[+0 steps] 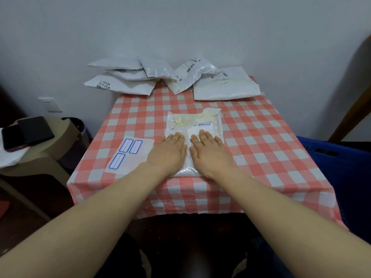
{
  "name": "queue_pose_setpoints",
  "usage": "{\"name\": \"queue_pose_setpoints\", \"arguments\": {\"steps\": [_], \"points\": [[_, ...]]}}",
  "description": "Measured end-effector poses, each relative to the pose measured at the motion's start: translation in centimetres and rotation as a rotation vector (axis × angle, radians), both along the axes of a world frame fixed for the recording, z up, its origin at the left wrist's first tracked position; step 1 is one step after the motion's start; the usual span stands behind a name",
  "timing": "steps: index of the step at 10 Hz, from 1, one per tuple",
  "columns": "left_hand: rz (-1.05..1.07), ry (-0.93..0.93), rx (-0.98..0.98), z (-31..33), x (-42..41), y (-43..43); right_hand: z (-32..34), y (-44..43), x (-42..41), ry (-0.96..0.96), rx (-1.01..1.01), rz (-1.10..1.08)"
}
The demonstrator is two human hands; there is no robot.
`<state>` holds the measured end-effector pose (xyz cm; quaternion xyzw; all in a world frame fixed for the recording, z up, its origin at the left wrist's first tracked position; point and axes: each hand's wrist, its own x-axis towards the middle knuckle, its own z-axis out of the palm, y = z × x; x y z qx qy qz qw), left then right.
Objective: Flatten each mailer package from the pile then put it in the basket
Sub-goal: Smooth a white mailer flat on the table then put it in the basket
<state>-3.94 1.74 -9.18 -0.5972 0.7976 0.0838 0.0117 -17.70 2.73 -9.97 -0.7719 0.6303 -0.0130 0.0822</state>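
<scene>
My left grip (169, 152) lies flat, fingers straight and close together, palm pressing the near left part of the white mailer (192, 122). My right grip (208, 152) lies just beside it in the same way, open-fingered, pressing the mailer's near right part over its label. The mailer lies on the checked tabletop (261, 149). Beyond the mailer, by the wall, I see the pile (160, 75). Left of the mailer lies a sticker sheet (128, 155); right of it, past the tabletop's edge, the blue basket (329, 165).

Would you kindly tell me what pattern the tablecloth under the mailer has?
A red-and-white check; the tablecloth shows best in the head view.
</scene>
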Motion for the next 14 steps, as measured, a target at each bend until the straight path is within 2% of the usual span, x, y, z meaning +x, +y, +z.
{"name": "queue_pose_setpoints", "arguments": {"steps": [7, 8, 9, 10, 11, 12, 14], "points": [[-0.009, 0.007, 0.004, -0.2, 0.0, -0.1, -0.2, 0.2, 0.1, -0.032, -0.024, -0.012], [-0.015, -0.015, 0.033, 0.1, 0.2, -0.4, 0.2, -0.1, 0.0, -0.066, 0.032, 0.006], [0.056, -0.007, -0.007, 1.6, -0.1, -1.3, 2.5, -0.7, -0.9, -0.332, 0.113, -0.078], [0.164, 0.093, -0.121, 2.8, -1.4, -2.3, 4.1, -2.8, -1.7, -0.506, -0.044, -0.182], [0.051, 0.088, -0.099, 1.7, -3.1, -2.8, 3.1, -4.5, -2.0, -0.317, 0.008, -0.123], [0.012, 0.108, 0.012, 0.3, -3.4, -3.5, 1.0, -5.3, -2.4, -0.229, 0.079, -0.122], [0.023, 0.101, 0.054, -0.3, -3.5, -3.9, -0.2, -5.9, -2.6, -0.229, 0.069, -0.095]]}}
